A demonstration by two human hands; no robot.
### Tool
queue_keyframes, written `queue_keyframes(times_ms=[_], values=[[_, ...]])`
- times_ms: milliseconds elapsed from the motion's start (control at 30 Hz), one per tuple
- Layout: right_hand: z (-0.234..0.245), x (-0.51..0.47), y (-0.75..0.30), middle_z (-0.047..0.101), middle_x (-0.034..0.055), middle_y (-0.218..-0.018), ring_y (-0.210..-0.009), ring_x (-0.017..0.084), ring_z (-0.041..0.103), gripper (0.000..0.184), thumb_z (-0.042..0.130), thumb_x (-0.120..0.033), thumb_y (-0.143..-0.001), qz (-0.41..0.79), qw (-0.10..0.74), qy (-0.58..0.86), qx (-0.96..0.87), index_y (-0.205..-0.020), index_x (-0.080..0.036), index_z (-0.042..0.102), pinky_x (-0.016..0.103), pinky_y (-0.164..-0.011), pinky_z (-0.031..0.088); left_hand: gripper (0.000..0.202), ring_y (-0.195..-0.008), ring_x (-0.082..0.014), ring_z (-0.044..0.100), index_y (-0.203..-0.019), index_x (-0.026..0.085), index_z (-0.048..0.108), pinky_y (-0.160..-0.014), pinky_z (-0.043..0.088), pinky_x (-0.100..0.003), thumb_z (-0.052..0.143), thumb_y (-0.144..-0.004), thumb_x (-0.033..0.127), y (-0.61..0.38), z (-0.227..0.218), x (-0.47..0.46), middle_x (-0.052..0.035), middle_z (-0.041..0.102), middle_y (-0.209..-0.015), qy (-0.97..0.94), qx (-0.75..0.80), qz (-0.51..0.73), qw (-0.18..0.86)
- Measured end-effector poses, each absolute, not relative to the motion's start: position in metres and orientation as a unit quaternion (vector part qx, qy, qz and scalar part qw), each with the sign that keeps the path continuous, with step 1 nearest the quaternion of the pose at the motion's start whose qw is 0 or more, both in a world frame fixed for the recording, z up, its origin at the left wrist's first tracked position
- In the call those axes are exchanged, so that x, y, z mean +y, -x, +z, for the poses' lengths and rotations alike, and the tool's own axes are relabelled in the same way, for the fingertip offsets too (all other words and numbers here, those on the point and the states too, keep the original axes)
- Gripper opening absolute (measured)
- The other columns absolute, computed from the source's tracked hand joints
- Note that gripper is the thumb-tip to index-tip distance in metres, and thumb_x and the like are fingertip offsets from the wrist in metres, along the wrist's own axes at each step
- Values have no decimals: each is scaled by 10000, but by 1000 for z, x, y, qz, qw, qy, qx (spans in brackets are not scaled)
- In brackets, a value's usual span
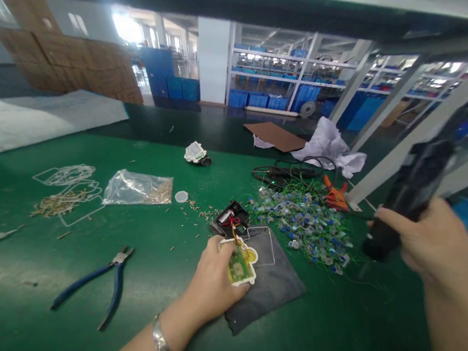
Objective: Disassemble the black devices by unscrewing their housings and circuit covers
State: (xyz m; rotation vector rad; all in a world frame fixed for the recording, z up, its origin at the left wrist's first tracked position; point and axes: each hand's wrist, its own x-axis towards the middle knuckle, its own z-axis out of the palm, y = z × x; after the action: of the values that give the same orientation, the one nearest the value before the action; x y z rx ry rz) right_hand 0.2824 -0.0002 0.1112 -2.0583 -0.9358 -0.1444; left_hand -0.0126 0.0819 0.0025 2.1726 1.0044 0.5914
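Observation:
My left hand (212,282) is closed on a small white device shell with a green circuit board (239,264), pressing it onto a dark grey cloth (272,289). Red and yellow wires run from the board to a black part (232,218) just beyond it. My right hand (429,238) grips a black electric screwdriver (409,195), held tilted above the table, its tip pointing down-left toward a heap of small blue and clear parts with green wires (307,220). A silver bracelet sits on my left wrist.
Blue-handled pliers (102,283) lie at the left on the green table (67,341). Farther back are a clear plastic bag of small parts (136,188), loose brass screws (57,204), clear plastic outlines, an orange tool (336,197), crumpled white paper (327,142), and a small white device (195,153).

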Motion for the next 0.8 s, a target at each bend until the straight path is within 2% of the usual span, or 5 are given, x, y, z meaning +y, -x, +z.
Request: queue_keyframes(times_ms=[100,200,333,433,800], values=[[138,17,-214,538,-30,-659,-567,174,553,458,636,-211,-512,98,669,589,-443,-942,-244,484,376,-629,497,490,-1017,-235,430,-1040,197,475,-909,398,-393,634,-581,261,14,1,83,-95,361,-1119,-832,375,231,337],[143,39,-158,573,-25,-633,-555,177,552,475,605,-118,-547,154,733,480,-457,-999,-213,494,371,-619,481,475,-1032,-241,419,-1026,204,498,-911,394,-392,638,-575,254,15,1,85,-93,367,-1115,-838,360,235,337],[124,68,-125,558,-45,-591,-512,155,531,424,604,-83,-584,132,747,461,-461,-980,-182,487,334,-574,461,640,-1061,-261,406,-1167,212,429,-927,372,-410,642,-566,261,17,1,88,-108,359,-1150,-842,364,222,332],[111,81,-120,565,-37,-641,-547,154,544,423,631,-88,-578,115,739,487,-452,-974,-173,508,339,-592,468,797,-1071,-297,398,-1287,287,316,-898,378,-445,638,-558,271,17,3,92,-107,357,-1157,-864,356,186,305],[110,85,-118,565,-32,-604,-521,166,537,400,620,-67,-583,101,733,487,-464,-953,-158,499,354,-583,471,653,-922,-269,426,-1164,216,422,-812,403,-430,598,-539,283,14,9,94,-97,414,-1013,-884,367,131,258]])
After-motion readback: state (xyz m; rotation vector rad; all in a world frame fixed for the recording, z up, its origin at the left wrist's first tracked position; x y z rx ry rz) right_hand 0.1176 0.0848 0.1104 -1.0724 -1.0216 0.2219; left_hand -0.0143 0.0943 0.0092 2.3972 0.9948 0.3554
